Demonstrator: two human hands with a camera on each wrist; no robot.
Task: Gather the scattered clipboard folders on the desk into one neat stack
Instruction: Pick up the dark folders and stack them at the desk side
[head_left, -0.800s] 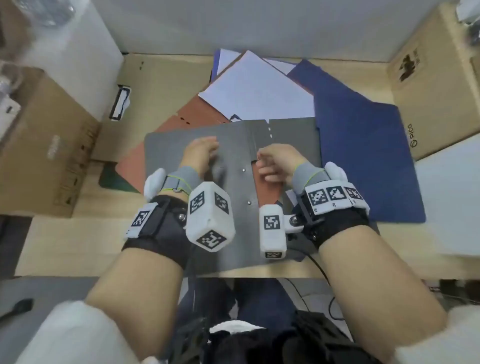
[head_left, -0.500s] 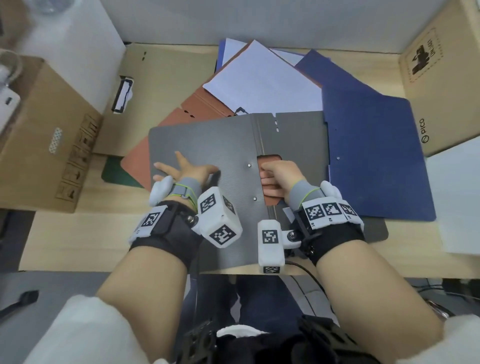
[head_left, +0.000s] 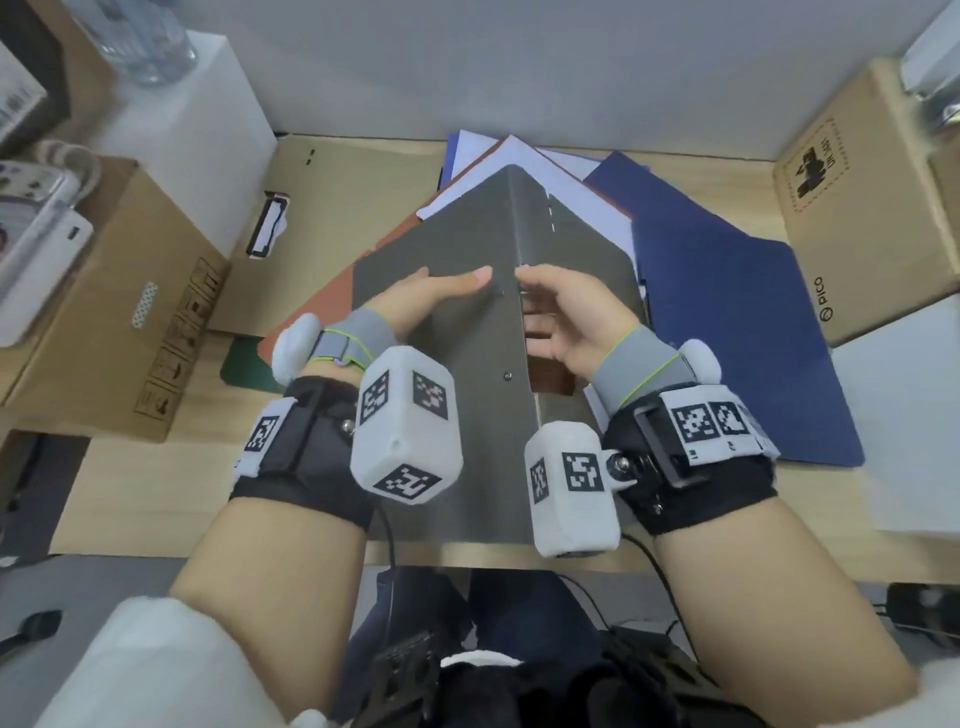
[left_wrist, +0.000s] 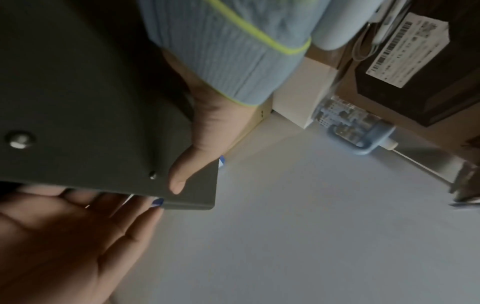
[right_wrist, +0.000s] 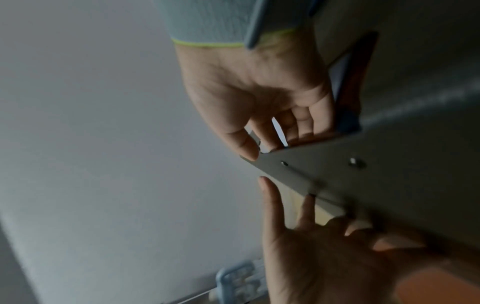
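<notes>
A grey clipboard folder is lifted off the pile, its two covers sloping down from a raised spine like a tent. My left hand grips the left cover, thumb on top. My right hand pinches the edge by the spine, fingers curled into the cut-out. Beneath lie a red-brown folder, white sheets and a dark blue folder. A tan folder lies at the back left, and a green folder's corner shows at the left.
Cardboard boxes stand at the left and right of the wooden desk. A white box sits at the back left against the wall. White sheets cover the desk's right end.
The grey folder lay open and flat under both hands. Now it is raised and bent at the spine, with both hands moved up to hold it near the fold.
</notes>
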